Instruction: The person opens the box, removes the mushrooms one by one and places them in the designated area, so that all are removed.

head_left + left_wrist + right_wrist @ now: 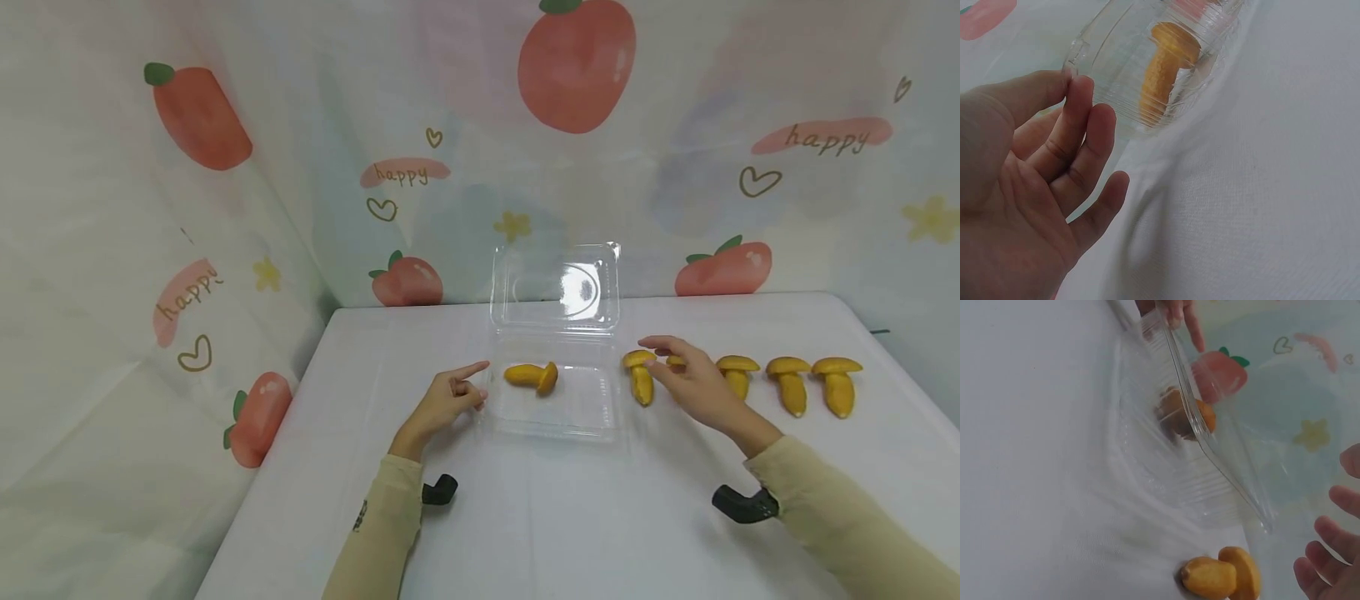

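Observation:
A clear plastic clamshell container [577,425] stands on the table with its lid [517,287] raised at the back. One yellow toy mushroom [531,376] lies on its side in the base. My left hand [444,404] is at the container's left side, thumb and a fingertip pinching the rim in the left wrist view. My right hand [693,385] hovers by the nearest mushroom [642,393] of a row, right of the container. Its fingers are spread and apart from that mushroom [1210,578] in the right wrist view. Another mushroom [676,361] is mostly hidden behind this hand.
More yellow mushrooms [787,387] continue the row to the right, caps toward the back. The white-covered table [525,517] meets a patterned curtain [465,75] behind and at the left. A black curved piece [742,504] juts out at the right sleeve, another [441,490] at the left.

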`<state>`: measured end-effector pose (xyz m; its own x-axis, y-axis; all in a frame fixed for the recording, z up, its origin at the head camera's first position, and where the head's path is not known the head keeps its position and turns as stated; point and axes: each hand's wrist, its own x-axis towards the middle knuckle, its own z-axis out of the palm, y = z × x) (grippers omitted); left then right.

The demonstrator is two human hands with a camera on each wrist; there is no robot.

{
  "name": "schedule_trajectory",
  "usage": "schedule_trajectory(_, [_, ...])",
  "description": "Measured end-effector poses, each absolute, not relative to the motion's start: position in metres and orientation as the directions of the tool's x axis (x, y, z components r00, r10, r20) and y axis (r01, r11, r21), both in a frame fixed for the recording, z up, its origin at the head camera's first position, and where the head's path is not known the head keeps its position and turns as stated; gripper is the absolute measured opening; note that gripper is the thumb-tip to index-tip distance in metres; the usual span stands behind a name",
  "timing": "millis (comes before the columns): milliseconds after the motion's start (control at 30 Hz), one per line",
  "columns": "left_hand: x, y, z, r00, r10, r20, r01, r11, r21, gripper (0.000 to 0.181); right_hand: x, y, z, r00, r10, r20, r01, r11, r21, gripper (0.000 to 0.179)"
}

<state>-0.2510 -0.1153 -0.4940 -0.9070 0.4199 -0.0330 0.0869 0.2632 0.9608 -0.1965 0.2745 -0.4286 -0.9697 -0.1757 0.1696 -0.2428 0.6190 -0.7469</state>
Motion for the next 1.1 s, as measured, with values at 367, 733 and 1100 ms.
schedule_trajectory(367, [-0.253,-0.117,-0.495,-0.905,0.424,-0.034,0.087,0.261,0.961,0.057,-0.202,0.242,-0.434,-0.971,-0.206,0.123,-0.224,0.595,-0.772,0.043])
schedule_trajectory(733, [-0.252,-0.115,-0.494,-0.904,0.428,-0.027,0.097,0.265,0.959,0.057,-0.206,0.208,-0.438,-0.956,-0.25,0.152,-0.27,0.557,-0.786,0.041])
schedule_trajectory(1100, [-0.252,-0.114,-0.493,-0.91,0.412,-0.041,0.09,0.293,0.952,0.057,-0.215,0.181,-0.449,-0.95,-0.282,0.137,-0.277,0.551,-0.787,0.039])
